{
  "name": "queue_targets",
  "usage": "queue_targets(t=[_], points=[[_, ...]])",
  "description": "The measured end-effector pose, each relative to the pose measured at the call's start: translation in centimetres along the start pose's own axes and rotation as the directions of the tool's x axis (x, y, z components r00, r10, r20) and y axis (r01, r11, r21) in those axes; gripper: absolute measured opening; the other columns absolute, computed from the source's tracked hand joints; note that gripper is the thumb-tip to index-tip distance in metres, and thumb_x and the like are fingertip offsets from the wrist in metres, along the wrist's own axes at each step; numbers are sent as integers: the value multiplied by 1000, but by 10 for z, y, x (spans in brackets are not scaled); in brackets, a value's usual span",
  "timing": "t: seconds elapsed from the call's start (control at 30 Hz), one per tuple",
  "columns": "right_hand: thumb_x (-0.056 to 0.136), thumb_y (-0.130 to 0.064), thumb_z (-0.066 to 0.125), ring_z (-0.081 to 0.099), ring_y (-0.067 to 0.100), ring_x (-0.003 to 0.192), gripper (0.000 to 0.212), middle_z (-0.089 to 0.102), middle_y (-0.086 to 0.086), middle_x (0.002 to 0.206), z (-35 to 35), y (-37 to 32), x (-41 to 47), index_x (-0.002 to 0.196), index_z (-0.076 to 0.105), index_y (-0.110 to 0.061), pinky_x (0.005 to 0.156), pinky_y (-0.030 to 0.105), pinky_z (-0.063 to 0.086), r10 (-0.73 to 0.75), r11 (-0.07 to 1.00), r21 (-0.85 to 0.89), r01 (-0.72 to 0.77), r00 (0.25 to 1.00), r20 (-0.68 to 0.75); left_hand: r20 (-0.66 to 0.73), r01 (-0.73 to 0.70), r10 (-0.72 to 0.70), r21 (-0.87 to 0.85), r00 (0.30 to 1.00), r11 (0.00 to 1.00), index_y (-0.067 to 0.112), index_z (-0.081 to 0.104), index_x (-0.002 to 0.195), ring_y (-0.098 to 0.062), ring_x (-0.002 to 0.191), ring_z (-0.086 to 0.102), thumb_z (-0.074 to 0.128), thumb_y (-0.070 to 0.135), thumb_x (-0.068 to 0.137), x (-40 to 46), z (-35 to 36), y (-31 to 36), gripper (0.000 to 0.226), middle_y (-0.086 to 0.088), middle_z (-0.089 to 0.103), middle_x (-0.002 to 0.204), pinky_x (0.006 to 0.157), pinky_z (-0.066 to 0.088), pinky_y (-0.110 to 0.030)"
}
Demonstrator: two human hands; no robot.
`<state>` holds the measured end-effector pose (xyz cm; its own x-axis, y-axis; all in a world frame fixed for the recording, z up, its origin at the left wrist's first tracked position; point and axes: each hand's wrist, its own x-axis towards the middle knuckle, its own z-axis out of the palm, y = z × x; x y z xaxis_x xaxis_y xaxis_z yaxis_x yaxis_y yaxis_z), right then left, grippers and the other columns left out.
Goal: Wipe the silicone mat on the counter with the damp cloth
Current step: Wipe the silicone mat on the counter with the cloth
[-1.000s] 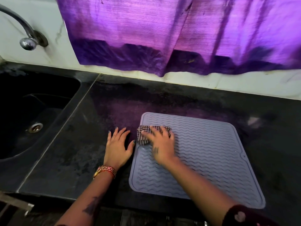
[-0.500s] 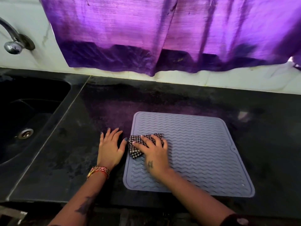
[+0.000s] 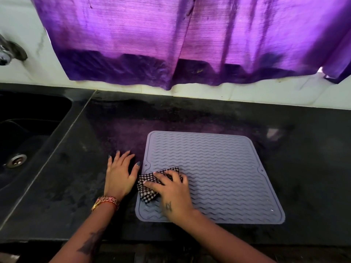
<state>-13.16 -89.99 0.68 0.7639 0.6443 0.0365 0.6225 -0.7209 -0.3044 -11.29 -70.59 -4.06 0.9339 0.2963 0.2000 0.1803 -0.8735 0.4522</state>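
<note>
A grey silicone mat (image 3: pixel 218 173) with wavy ridges lies flat on the black counter (image 3: pixel 190 114). A black-and-white checked cloth (image 3: pixel 147 190) sits bunched on the mat's left side, near its left edge. My right hand (image 3: pixel 171 194) presses down on the cloth, with the fingers spread over it and pointing left. My left hand (image 3: pixel 119 173) lies flat on the counter just left of the mat, fingers spread, the thumb near the mat's edge. A gold bracelet circles the left wrist.
A black sink (image 3: pixel 28 141) with a metal drain (image 3: pixel 16 160) is set into the counter at the left. A tap (image 3: pixel 7 52) is mounted on the white wall above it. A purple curtain (image 3: pixel 180 40) hangs over the wall behind the counter.
My right hand has slid the cloth toward me along the mat's left side. The left hand has stayed flat beside the mat. The camera view has shifted.
</note>
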Motion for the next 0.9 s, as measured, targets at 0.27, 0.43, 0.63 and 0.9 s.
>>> queue_targets(t=[0.27, 0.43, 0.63, 0.9], points=[[64, -37, 58, 49, 20, 107, 57, 58, -14, 125, 19, -3, -24, 117, 47, -54, 80, 48, 49, -99, 989, -107, 97, 995, -9, 13, -6, 5, 46, 1000, 999, 16, 51, 133, -25, 143, 19, 17, 64, 79, -1, 0, 0, 79, -3, 40, 147, 118, -1, -40], [70, -33, 42, 47, 18, 106, 53, 57, -14, 125, 20, 0, -47, 119, 49, -53, 81, 42, 41, -146, 987, -76, 139, 985, -93, 23, -23, 21, 90, 1000, 996, 16, 50, 133, -26, 143, 19, 18, 65, 78, -3, -1, 2, 81, -4, 40, 147, 118, 0, -42], [73, -31, 43, 41, 17, 107, 52, 56, -15, 126, 17, 8, -53, 120, 46, -52, 81, 35, 25, -174, 983, -87, 164, 978, -117, 19, -39, 37, 119, 999, 992, 15, 50, 133, -28, 142, 21, 20, 66, 78, -6, -1, 3, 81, -6, 42, 145, 117, 3, -43], [83, -33, 49, 47, 18, 107, 43, 59, -14, 126, 26, 48, -103, 121, 51, -51, 82, 33, 30, -152, 985, -114, 126, 953, -260, 23, -20, 17, 120, 1000, 993, 15, 48, 135, -28, 143, 18, 18, 69, 77, -6, -1, 4, 85, -6, 41, 146, 117, 0, -43]])
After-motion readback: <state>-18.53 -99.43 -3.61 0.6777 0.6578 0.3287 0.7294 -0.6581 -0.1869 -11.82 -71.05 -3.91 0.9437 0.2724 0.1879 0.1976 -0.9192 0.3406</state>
